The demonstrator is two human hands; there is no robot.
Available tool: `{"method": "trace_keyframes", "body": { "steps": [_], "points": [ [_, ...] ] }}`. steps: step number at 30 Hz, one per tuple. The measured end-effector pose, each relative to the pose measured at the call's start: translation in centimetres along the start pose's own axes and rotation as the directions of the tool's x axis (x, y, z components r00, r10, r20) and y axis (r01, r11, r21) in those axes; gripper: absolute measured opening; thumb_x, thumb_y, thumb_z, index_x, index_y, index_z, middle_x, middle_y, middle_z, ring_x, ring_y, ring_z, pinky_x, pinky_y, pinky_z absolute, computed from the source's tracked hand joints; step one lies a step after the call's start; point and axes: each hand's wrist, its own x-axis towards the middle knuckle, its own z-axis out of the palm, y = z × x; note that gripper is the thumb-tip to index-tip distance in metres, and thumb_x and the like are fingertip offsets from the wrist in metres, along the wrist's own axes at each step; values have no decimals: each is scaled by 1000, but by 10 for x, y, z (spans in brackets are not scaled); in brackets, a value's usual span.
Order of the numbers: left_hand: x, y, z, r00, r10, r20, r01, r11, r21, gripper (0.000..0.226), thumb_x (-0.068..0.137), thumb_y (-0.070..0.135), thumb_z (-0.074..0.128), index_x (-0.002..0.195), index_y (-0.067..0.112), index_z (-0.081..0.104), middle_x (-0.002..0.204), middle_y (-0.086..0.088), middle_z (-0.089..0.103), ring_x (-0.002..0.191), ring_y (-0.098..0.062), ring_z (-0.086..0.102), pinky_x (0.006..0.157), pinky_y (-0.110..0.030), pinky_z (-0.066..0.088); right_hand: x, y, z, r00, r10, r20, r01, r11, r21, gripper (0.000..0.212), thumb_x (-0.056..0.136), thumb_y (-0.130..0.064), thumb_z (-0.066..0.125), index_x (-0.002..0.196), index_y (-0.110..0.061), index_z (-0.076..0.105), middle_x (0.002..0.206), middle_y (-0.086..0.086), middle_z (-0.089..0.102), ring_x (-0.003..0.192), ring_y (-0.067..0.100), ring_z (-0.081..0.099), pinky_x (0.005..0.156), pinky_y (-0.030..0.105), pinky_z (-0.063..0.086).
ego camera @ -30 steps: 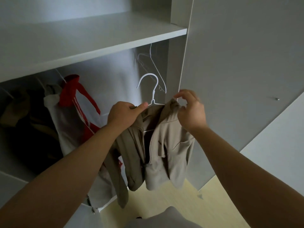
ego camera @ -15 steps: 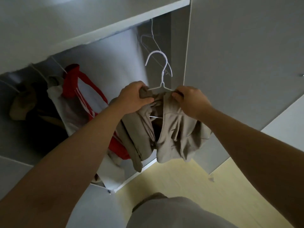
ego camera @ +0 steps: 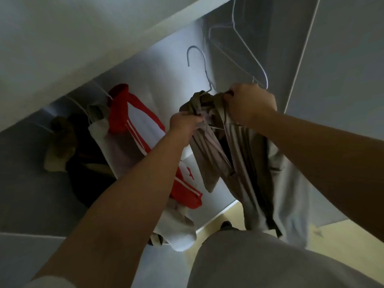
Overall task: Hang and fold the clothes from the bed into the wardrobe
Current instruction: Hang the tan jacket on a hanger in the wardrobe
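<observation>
A beige shirt point(ego camera: 245, 163) hangs on a white wire hanger point(ego camera: 202, 65) inside the open wardrobe. My left hand point(ego camera: 184, 124) grips the shirt's left shoulder, and my right hand point(ego camera: 249, 106) grips its right shoulder by the collar. The hanger's hook points up, free of any rail that I can see. The rail itself is hidden behind the shelf point(ego camera: 83, 48) above.
An empty white hanger point(ego camera: 239, 48) hangs at the right of the compartment. A red and white jacket point(ego camera: 137, 132) and darker clothes point(ego camera: 62, 142) hang at the left. The wardrobe door point(ego camera: 342, 69) stands open on the right. Yellow floor point(ego camera: 342, 256) lies below.
Both hands have lifted the shirt and hanger up and further into the wardrobe. My head has tilted, so the shelf now slants across the view.
</observation>
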Motion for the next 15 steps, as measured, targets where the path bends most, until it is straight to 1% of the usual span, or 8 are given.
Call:
{"method": "trace_keyframes", "body": {
  "steps": [1, 2, 3, 5, 8, 10, 13, 15],
  "points": [
    [10, 2, -4, 1000, 8, -9, -8, 998, -55, 19, 78, 17, 81, 94, 18, 70, 91, -3, 72, 76, -15, 67, 59, -24, 52, 11, -7, 6, 1000, -6, -4, 6, 1000, -13, 30, 100, -38, 38, 108, -20, 61, 104, 11, 64, 89, 35, 62, 68, 35, 39],
    [20, 6, -8, 999, 18, -36, -22, 995, -93, 15, 79, 15, 80, 88, 19, 69, 84, -2, 70, 71, -14, 64, 59, -25, 55, 23, -14, 11, 1000, -12, -10, 11, 1000, -29, 27, 100, -35, 41, 109, -19, 60, 103, 12, 64, 86, 34, 61, 67, 35, 39],
    [29, 10, -12, 997, 30, -66, -37, 993, -116, 13, 80, 14, 79, 83, 20, 68, 79, -1, 68, 69, -14, 62, 65, -28, 59, 34, -21, 16, 1000, -15, -20, 14, 999, -44, 24, 99, -32, 43, 110, -19, 60, 103, 12, 64, 84, 34, 60, 67, 36, 39],
    [46, 18, -20, 992, 78, -101, -92, 984, -150, 13, 84, 12, 74, 80, 21, 65, 79, 0, 67, 75, -16, 64, 81, -34, 60, 54, -33, 24, 998, -19, -53, 17, 999, -48, 24, 98, -30, 44, 111, -18, 60, 103, 13, 64, 88, 37, 62, 69, 36, 38],
    [65, 29, -30, 966, 220, -135, -236, 965, -117, 12, 88, 10, 68, 88, 22, 65, 91, -2, 70, 89, -20, 69, 86, -38, 60, 80, -44, 32, 995, -20, -102, 21, 1000, 6, 26, 98, -33, 44, 112, -18, 59, 105, 12, 63, 91, 37, 62, 69, 37, 39],
    [75, 37, -36, 939, 298, -173, -317, 944, -91, 10, 89, 15, 69, 96, 21, 67, 94, 1, 71, 91, -17, 69, 85, -35, 59, 96, -50, 39, 992, -18, -121, 22, 999, 31, 28, 99, -35, 43, 114, -18, 58, 106, 12, 63, 90, 36, 61, 69, 37, 40],
    [89, 45, -39, 891, 391, -230, -411, 911, -41, 20, 85, 21, 74, 104, 18, 67, 96, 2, 71, 91, -13, 68, 84, -31, 58, 118, -58, 45, 991, -13, -132, 20, 999, 48, 27, 99, -33, 42, 115, -18, 57, 108, 11, 62, 90, 35, 60, 70, 37, 40],
    [97, 49, -37, 863, 430, -265, -439, 898, 30, 26, 85, 22, 73, 108, 11, 68, 93, 4, 69, 84, -7, 65, 79, -21, 56, 131, -59, 47, 992, -25, -124, 33, 997, 64, 26, 98, -32, 42, 115, -18, 57, 109, 10, 63, 95, 36, 62, 70, 36, 39]
  ]
}}
